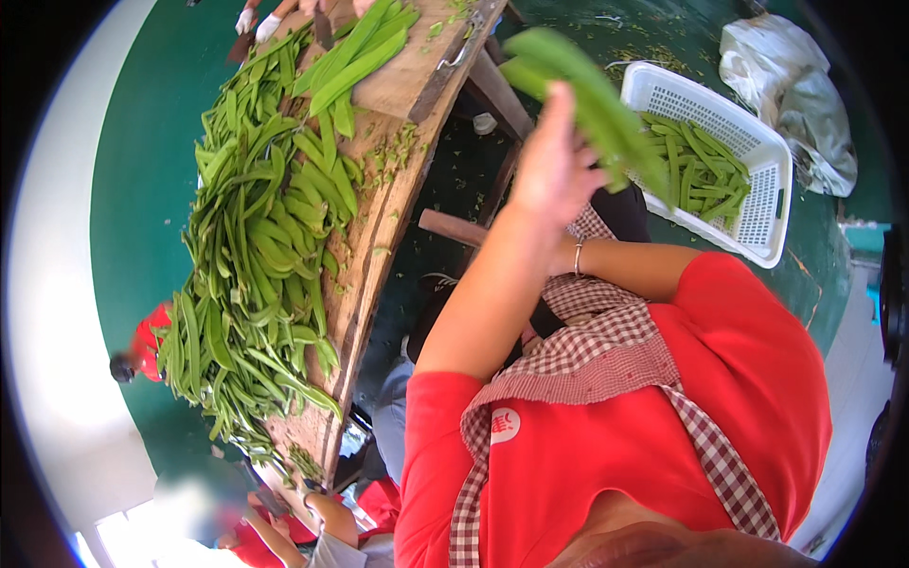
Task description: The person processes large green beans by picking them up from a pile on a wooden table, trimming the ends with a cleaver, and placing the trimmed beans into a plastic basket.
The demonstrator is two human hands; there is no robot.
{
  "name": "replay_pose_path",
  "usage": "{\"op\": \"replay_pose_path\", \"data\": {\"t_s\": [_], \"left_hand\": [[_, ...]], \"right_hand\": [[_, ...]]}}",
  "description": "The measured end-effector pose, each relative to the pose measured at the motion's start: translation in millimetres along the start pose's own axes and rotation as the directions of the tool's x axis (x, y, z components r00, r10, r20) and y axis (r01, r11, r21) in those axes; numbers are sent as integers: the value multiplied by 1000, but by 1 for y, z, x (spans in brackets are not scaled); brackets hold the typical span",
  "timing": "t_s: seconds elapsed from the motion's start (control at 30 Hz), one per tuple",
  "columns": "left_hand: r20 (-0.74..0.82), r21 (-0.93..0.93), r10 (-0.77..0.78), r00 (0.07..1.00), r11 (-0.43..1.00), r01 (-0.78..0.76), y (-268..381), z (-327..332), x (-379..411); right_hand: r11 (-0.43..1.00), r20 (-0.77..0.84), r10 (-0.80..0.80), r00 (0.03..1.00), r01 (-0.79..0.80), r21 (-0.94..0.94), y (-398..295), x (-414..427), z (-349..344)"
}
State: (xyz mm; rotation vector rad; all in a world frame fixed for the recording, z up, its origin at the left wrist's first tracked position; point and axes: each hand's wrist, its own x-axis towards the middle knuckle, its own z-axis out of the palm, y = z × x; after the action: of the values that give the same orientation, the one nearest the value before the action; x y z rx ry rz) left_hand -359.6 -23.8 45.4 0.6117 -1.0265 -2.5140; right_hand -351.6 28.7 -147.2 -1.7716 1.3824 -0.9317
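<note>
My left hand (550,167) grips a bunch of long flat green bean pods (593,99), blurred by motion. The bunch hangs in the air between the wooden table and a white plastic basket (763,142). Several cut pods (699,167) lie in that basket, on the floor to my right. My right hand (559,257) is low by my lap, a bracelet at its wrist. The left forearm covers most of it, so its fingers are hidden. A large heap of bean pods (263,234) spreads along the table (380,220) to my left.
Whole pods (362,60) rest on a wooden board (390,85) at the table's far end. There, other people's hands, some in white gloves (268,28), are beside knives (323,30). Plastic bags (795,99) lie beyond the basket. People sit at lower left.
</note>
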Motion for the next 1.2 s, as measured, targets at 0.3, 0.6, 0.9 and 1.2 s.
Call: {"op": "replay_pose_path", "data": {"t_s": [0.3, 0.6, 0.9, 1.2], "left_hand": [[-113, 354, -224, 968, 901, 250, -45, -84, -33], [-624, 667, 453, 636, 733, 132, 75, -181, -149], [-296, 453, 952, 81, 65, 889, 180, -313, -204], [-773, 616, 605, 189, 788, -3, 145, -277, -225]], "right_hand": [[962, -149, -258, 955, 240, -127, 77, -21, 17], [842, -19, 446, 895, -413, 348, 3, -10, -27], [886, 33, 410, 912, -406, 225, -11, -3, -24], [864, -10, 440, 898, -420, 278, 2, -10, -21]]}}
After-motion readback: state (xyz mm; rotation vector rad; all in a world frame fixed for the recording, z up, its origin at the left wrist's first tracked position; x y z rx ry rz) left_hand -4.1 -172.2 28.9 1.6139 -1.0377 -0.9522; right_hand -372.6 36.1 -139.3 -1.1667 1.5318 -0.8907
